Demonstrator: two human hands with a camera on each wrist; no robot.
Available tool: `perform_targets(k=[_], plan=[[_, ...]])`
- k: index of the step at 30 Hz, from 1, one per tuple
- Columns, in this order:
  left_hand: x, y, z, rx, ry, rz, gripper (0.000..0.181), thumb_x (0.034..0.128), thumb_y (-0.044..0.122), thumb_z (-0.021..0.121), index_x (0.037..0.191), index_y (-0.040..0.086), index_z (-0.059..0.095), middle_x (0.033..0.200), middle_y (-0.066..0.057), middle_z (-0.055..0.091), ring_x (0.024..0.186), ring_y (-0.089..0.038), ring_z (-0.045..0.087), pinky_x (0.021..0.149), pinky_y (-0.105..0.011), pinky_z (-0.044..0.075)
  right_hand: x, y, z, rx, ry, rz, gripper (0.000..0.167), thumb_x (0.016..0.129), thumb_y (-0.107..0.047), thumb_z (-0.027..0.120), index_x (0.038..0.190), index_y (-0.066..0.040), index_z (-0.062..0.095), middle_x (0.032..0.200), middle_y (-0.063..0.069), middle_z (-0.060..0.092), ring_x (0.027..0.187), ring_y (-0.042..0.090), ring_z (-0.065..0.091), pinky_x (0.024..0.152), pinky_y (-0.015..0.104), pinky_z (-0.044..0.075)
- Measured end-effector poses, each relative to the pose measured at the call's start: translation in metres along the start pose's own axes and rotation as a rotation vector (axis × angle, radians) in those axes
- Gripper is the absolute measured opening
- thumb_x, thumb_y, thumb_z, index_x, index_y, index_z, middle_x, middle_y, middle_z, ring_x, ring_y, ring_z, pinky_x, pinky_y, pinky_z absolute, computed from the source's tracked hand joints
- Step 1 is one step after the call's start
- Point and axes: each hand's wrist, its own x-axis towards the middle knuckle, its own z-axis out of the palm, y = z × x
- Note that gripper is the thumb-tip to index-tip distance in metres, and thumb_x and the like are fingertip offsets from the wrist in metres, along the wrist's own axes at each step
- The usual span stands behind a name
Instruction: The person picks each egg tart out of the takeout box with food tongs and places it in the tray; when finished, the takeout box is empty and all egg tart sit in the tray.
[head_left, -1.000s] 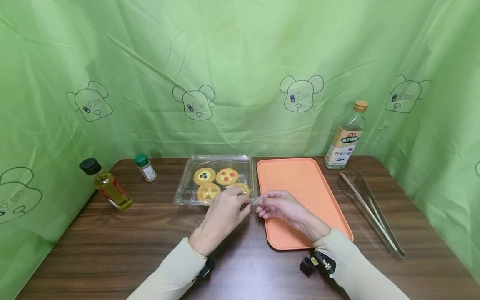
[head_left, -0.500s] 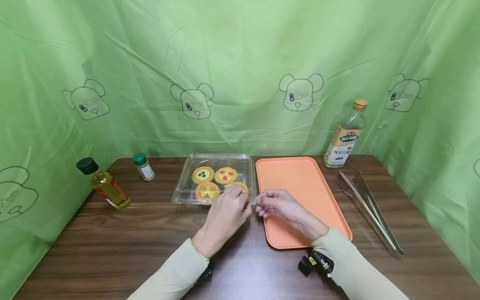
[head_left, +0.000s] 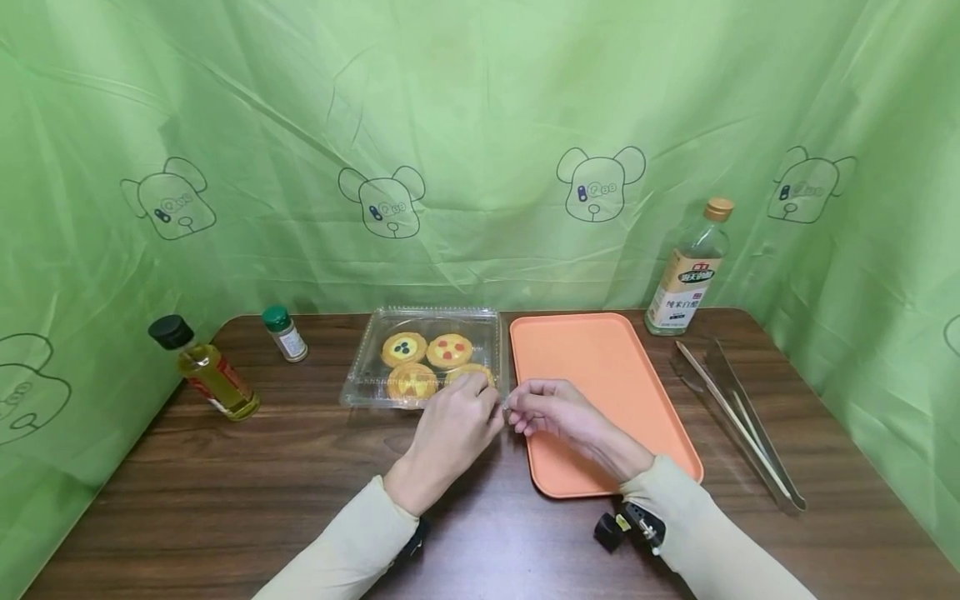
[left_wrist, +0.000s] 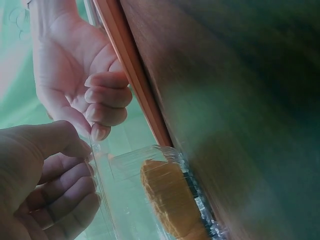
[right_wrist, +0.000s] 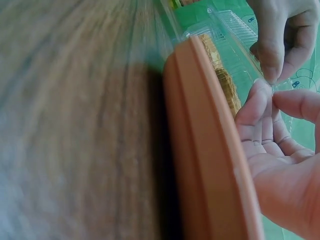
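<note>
A clear plastic clamshell container [head_left: 367, 393] stands in the middle of the table in the head view, its lid down over several round tarts [head_left: 411, 381]. My left hand [head_left: 453, 437] reaches across its front right corner and pinches the thin plastic edge there between thumb and finger. From the other side, my right hand [head_left: 558, 417] pinches the same corner, its other fingers curled above the orange tray. The left wrist view has the thumb and fingertips of both hands nearly touching at the lid's edge [left_wrist: 102, 185]. My left hand partly hides one tart.
An orange tray [head_left: 592, 358] lies right of the container. Metal tongs [head_left: 750, 433] lie farther right, below a vinegar bottle [head_left: 686, 283]. At the left stand an oil bottle [head_left: 217, 379] and a green-capped shaker [head_left: 287, 335]. Green cloth [head_left: 480, 100] walls off the table.
The fingertips of my two hands have drawn slightly closer together at the container's corner. The whole head view has shifted a little; the other objects stay where they were.
</note>
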Motion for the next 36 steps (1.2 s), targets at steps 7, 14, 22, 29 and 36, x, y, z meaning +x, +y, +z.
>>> perform_targets(k=[7,14,22,29,36], plan=[[0.003,-0.003,0.002,-0.002,0.018,0.030,0.012,0.0771,0.002,0.086,0.077,0.004,0.073,0.077,-0.002,0.057,0.068,-0.018,0.058,0.057,-0.029,0.057,0.001,-0.001,0.002,0.031,0.022,0.002,0.009,0.099,-0.003,0.060,0.100,0.003,0.068,0.087,0.009,0.069,0.076,0.016,0.065,0.067,0.022,0.055],[0.002,-0.004,0.004,-0.009,0.042,0.028,0.014,0.0757,0.002,0.086,0.077,0.005,0.073,0.076,-0.002,0.057,0.067,-0.017,0.057,0.054,-0.028,0.055,0.002,-0.001,0.003,0.062,0.016,0.006,0.010,0.098,-0.002,0.059,0.098,0.000,0.068,0.086,0.008,0.069,0.074,0.015,0.065,0.066,0.022,0.055],[-0.002,-0.005,0.005,-0.014,0.066,0.038,0.015,0.0748,0.002,0.085,0.075,0.005,0.071,0.075,-0.001,0.054,0.065,-0.016,0.055,0.051,-0.027,0.054,0.000,0.001,0.005,0.080,-0.006,0.015,0.011,0.099,-0.001,0.057,0.097,-0.003,0.068,0.087,0.006,0.068,0.075,0.013,0.062,0.068,0.022,0.054],[-0.003,-0.005,0.008,-0.029,0.101,0.036,0.017,0.0723,0.000,0.084,0.072,0.006,0.068,0.074,-0.001,0.053,0.062,-0.015,0.052,0.049,-0.028,0.052,0.002,0.004,0.008,0.083,0.039,0.015,0.010,0.096,0.000,0.058,0.092,-0.004,0.067,0.084,0.005,0.065,0.073,0.012,0.058,0.063,0.020,0.049],[-0.003,-0.001,0.011,-0.020,0.131,0.015,0.017,0.0713,-0.002,0.080,0.071,0.007,0.065,0.074,-0.002,0.052,0.062,-0.017,0.051,0.050,-0.030,0.052,0.000,0.004,0.009,0.048,0.072,0.016,0.011,0.094,0.001,0.059,0.091,-0.005,0.067,0.083,0.005,0.063,0.072,0.012,0.056,0.063,0.019,0.048]])
